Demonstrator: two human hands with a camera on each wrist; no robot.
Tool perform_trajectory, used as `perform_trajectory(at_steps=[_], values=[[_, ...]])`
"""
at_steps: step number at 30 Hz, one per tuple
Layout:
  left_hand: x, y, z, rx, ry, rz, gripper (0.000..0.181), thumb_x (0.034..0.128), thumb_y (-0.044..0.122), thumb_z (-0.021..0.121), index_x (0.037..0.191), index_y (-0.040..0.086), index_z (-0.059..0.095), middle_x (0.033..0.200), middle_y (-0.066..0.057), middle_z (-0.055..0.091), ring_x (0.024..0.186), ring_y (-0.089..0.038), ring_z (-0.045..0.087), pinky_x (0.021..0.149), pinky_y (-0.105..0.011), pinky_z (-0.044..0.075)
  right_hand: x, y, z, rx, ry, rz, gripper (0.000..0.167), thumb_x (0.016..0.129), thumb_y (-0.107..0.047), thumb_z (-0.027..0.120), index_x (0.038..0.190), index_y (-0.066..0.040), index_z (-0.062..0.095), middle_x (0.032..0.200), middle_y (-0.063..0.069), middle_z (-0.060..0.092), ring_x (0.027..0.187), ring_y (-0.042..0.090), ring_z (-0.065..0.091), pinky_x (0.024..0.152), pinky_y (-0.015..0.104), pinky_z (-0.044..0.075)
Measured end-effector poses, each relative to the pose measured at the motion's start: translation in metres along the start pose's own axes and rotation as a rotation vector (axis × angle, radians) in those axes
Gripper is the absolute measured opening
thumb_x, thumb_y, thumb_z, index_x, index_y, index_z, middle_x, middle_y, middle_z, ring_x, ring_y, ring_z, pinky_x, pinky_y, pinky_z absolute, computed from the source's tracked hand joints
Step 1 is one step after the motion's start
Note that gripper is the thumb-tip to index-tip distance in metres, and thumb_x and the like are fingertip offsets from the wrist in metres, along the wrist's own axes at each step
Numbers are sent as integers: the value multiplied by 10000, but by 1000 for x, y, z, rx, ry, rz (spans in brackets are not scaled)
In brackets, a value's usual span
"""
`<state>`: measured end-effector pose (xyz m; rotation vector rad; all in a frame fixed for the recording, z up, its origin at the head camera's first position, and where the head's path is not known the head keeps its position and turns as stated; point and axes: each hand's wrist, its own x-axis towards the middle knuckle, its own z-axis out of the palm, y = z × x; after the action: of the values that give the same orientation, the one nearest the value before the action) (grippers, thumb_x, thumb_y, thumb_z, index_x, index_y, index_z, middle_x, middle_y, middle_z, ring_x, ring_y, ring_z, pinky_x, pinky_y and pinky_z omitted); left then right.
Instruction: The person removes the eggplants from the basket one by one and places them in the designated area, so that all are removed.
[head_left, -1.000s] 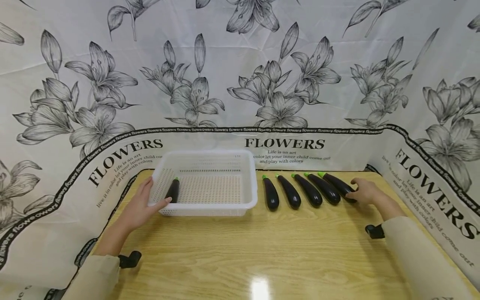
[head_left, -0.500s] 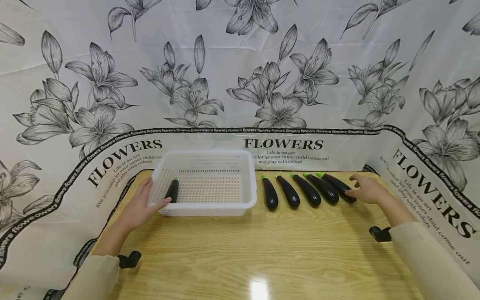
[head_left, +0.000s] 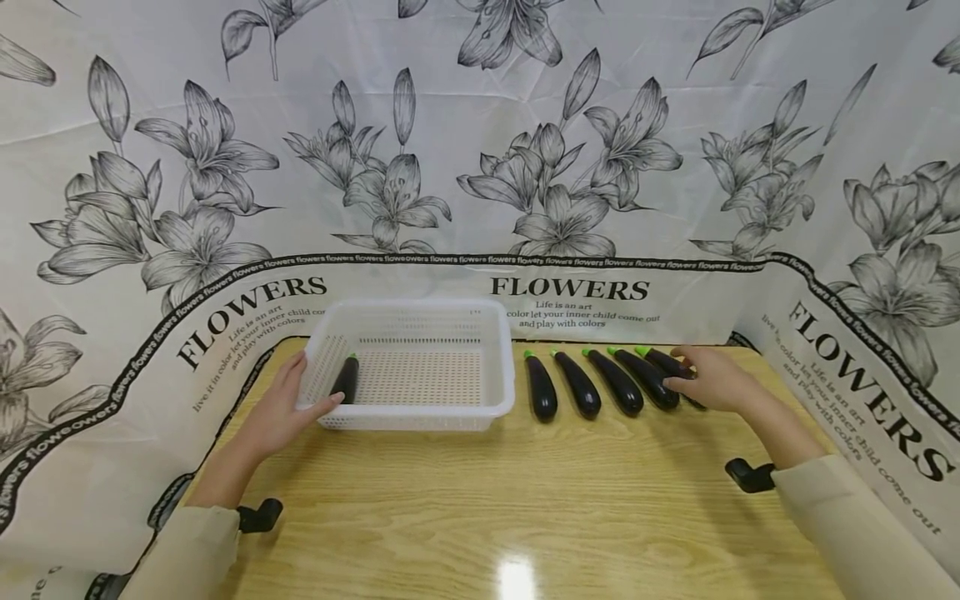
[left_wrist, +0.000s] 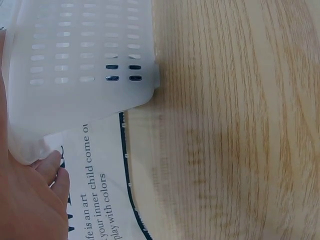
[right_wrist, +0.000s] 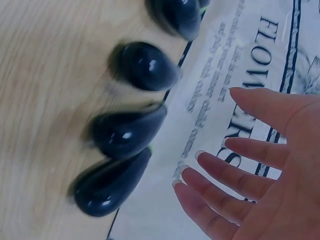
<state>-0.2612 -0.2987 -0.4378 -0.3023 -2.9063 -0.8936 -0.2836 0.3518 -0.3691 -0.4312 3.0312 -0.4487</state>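
Observation:
In the head view my left hand (head_left: 277, 417) grips the left front corner of a white plastic basket (head_left: 420, 412), thumb over the rim and fingers outside. The left wrist view shows its fingers (left_wrist: 52, 170) against the basket's outer corner. One dark eggplant (head_left: 346, 382) lies inside, at the basket's left end. My right hand (head_left: 712, 379) is over the right end of a row of eggplants and partly hides the rightmost eggplant (head_left: 660, 360). From the right wrist, its fingers are spread and hold nothing, apart from the nearest eggplant (right_wrist: 112, 187).
Several more eggplants (head_left: 579, 387) with green stem ends lie side by side, right of the basket. All stand on a wooden table (head_left: 465, 508) whose front part is bare wood. A flower-printed cloth (head_left: 570, 208) rises behind and along both sides.
My right hand drew slightly back from the rightmost eggplant, then moved left over the row's right end. The left hand stays on the basket.

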Motion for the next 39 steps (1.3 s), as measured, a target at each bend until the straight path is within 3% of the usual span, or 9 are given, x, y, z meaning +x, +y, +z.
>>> perform_trajectory(at_steps=[24,30,39], values=[[0,-3,3,-5,20,-4,1073,962,639,583,1630,-22,65,1705,-200,28,1497,-515,196,1135,-706,250,35,-113,26,81,-11,-183,552,1017,-280,654,1438,48,512,1315,245,607,1180,414,596,933,570,509],[5,-2,5,-8,25,-3,1078,959,651,581,1631,-18,68,1707,-192,27,1497,-510,205,1140,-698,255,45,-140,33,110,5,-261,542,1012,-261,661,1437,47,523,1355,242,598,1164,399,616,928,544,531],[4,-3,3,-3,31,-2,1077,954,638,597,1626,-31,85,1701,-208,46,1489,-515,221,1136,-697,268,61,-179,49,181,47,-427,488,989,-191,690,1400,40,563,1300,221,633,1090,363,645,908,512,540]])
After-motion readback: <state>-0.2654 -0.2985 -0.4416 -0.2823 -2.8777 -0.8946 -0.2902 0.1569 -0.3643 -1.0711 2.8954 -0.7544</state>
